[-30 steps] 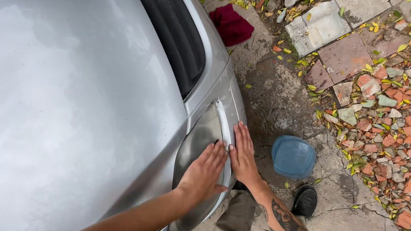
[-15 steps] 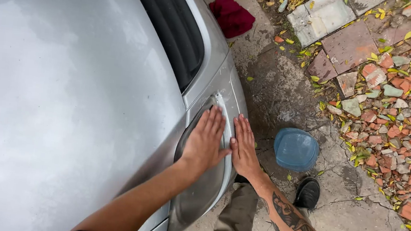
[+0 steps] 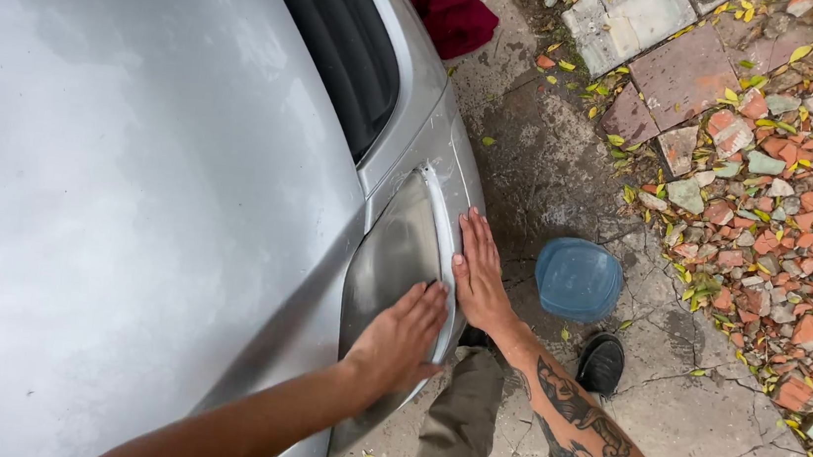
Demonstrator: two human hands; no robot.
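Both hands lie flat on the headlight (image 3: 391,267), a smooth, cloudy, elongated lens set into the front corner of the glossy silver car (image 3: 133,182). The left hand (image 3: 401,337) presses its open palm on the lower part of the lens, fingers spread, gripping nothing. The right hand (image 3: 478,270), above a tattooed forearm, rests along the lens's outer edge, fingers straight and together, also holding nothing. Right of the headlight, on cracked concrete, sits a round translucent blue container (image 3: 578,278). A crumpled dark red cloth (image 3: 452,11) lies well beyond the headlight.
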